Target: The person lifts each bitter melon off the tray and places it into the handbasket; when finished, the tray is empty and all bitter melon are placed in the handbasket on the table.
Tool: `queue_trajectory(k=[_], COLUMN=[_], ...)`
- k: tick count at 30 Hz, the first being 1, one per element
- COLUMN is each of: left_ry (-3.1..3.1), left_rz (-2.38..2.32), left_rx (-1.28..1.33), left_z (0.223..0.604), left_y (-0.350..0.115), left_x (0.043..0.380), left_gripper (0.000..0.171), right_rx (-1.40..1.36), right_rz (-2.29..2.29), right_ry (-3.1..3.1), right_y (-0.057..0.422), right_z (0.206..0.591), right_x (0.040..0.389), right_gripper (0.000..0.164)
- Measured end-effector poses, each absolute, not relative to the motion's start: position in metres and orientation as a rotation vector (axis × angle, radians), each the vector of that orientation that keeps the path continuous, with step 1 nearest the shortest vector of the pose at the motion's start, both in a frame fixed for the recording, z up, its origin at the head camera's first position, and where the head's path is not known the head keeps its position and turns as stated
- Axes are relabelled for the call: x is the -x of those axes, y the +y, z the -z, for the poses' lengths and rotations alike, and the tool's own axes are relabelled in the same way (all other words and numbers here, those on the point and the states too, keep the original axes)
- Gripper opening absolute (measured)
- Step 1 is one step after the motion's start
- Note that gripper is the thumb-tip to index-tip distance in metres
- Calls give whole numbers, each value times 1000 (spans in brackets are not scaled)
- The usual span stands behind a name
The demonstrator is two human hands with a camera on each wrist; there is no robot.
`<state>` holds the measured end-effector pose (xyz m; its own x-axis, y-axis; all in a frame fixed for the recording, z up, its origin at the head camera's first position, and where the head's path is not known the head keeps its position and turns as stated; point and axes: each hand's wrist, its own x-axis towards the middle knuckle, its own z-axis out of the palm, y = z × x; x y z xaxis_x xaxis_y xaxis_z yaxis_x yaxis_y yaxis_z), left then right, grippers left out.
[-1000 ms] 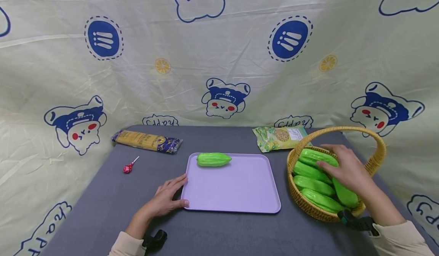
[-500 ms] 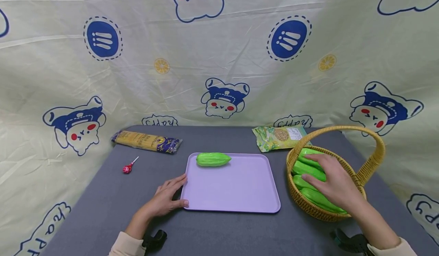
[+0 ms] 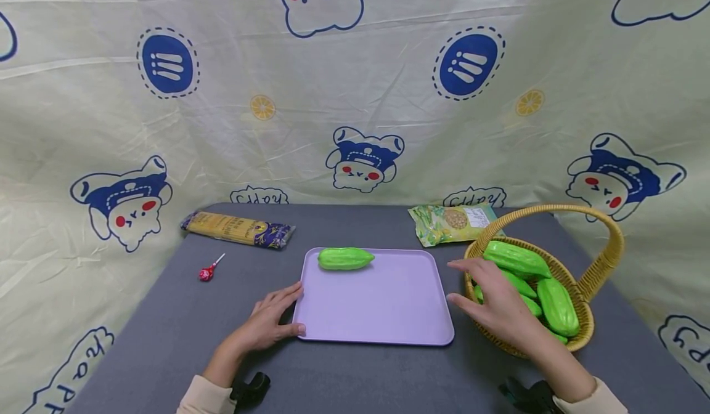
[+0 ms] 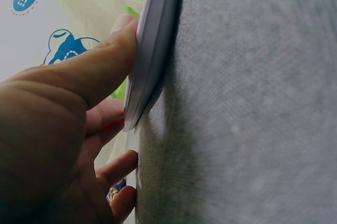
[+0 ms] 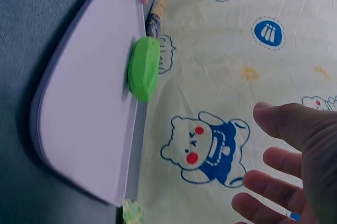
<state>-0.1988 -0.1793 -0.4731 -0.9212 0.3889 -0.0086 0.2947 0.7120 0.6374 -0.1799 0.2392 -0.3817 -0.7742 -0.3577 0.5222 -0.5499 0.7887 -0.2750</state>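
My left hand (image 3: 272, 320) rests at the near-left corner of a light purple tray (image 3: 377, 303). Its thumb touches the rim in the left wrist view, with the fingers along the side. One green ridged vegetable, shaped like a bitter melon (image 3: 345, 258), lies at the tray's back left. My right hand (image 3: 496, 297), fingers spread and nothing in them, hovers over the left rim of a wicker basket (image 3: 582, 335). Several similar green vegetables (image 3: 557, 306) fill the basket, some partly hidden by that hand. In the right wrist view the hand (image 5: 295, 155) is empty too.
A yellow and blue packet (image 3: 238, 228) lies at the table's back left, with a red lollipop (image 3: 207, 272) nearer. A green packaged bag (image 3: 452, 223) is behind the tray, close to the basket. The basket's tall arched handle (image 3: 601, 266) stands up at the right.
My right hand has come away from the far right of the basket, leftwards to the rim beside the tray, bringing nothing. The left hand and the tray have stayed put.
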Motion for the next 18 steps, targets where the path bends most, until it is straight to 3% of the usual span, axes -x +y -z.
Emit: queue_trajectory(k=[18], left_ry=[2798], left_rz=[-983], left_rx=[-546], left_z=[471], left_y=[-177], left_x=[197], left_gripper=[77], right_rx=[-768], right_rz=[-742], right_ry=[-2552], right_y=[183], right_z=[393], right_x=[206], right_gripper=[49])
